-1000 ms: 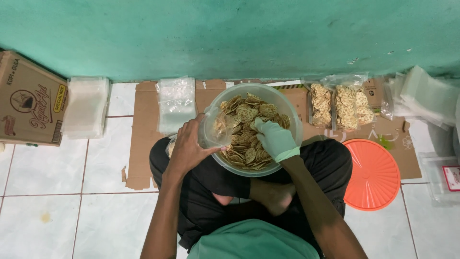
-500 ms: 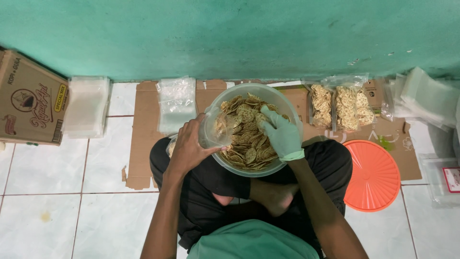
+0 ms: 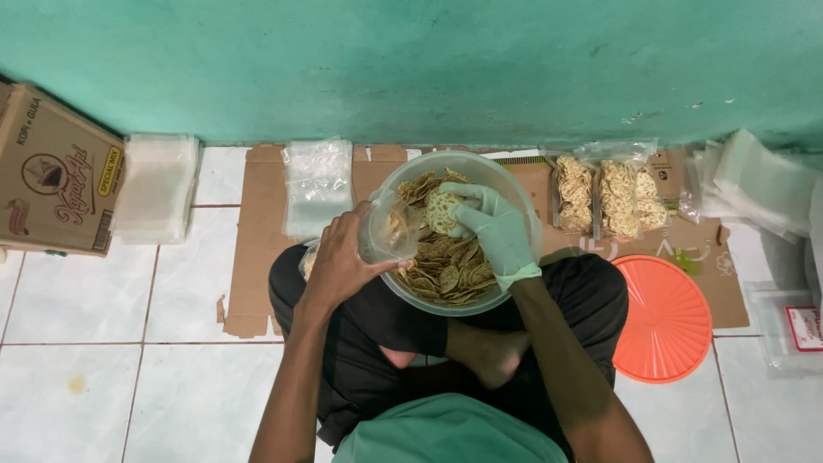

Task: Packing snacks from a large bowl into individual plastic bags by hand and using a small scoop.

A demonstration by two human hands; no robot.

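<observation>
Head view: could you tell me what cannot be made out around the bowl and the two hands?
- Left hand: its fingertips are hidden behind the clear bag it holds.
- Bowl: its bottom is covered by chips.
- Gloved right hand: its palm faces away.
- Cardboard box: cut off by the left edge.

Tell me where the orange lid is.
In the head view, the orange lid lies on the floor at the person's right, beside the knee, just below the filled snack bags.

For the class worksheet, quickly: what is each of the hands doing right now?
Left hand: closed on a clear plastic bag at the bowl's rim.
Right hand, gloved: closed on round crackers over the bowl.
</observation>
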